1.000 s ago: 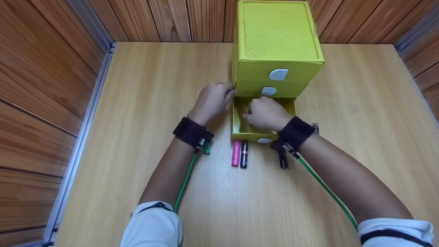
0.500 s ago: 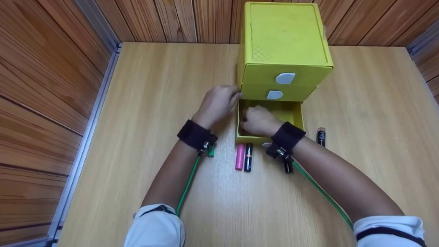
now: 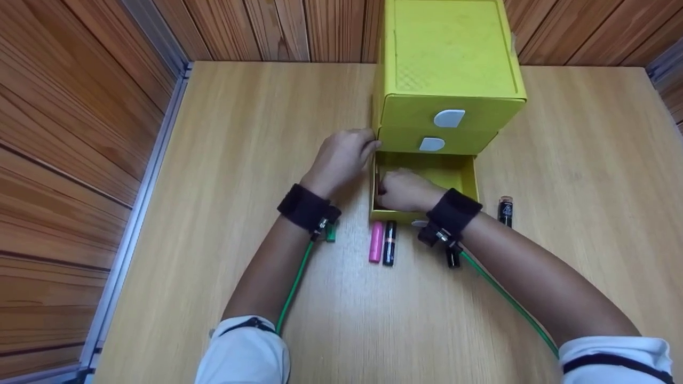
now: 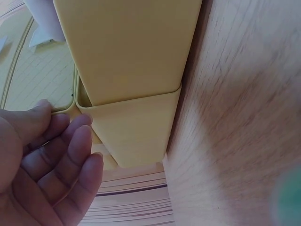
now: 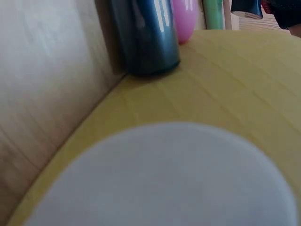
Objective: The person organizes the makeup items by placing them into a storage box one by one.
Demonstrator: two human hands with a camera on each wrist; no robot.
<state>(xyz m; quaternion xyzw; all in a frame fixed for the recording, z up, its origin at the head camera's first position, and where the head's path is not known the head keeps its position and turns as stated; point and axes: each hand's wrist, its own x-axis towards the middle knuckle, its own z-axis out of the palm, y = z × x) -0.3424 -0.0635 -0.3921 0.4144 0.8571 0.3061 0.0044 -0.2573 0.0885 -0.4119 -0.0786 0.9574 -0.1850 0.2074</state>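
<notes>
A yellow chest of drawers [image 3: 459,48] stands at the back of the table, its bottom drawer [image 3: 395,215] pulled out. My left hand [image 3: 341,157] grips the chest's left front corner; in the left wrist view its thumb lies by the front edge and the other fingers curl near the side panel [image 4: 136,132]. Inside the drawer, my right hand [image 3: 408,191] bends its fingers down beside the left wall, on a slim brownish thing mostly hidden by the hand. The right wrist view holds only the drawer's white pull tab [image 5: 174,179] close up, without the hand.
In front of the drawer lie a pink tube [image 3: 376,242] and a black tube [image 3: 390,242]. Another black tube [image 3: 453,260] is partly under the right wrist, and one more black tube [image 3: 505,210] is right of the drawer. A green piece [image 3: 331,232] shows beside the left wrist.
My right hand has shifted within the drawer, nearer its left wall and front, with the slim brownish thing now lower and more hidden. The left hand stays at the corner; the view has shifted slightly.
</notes>
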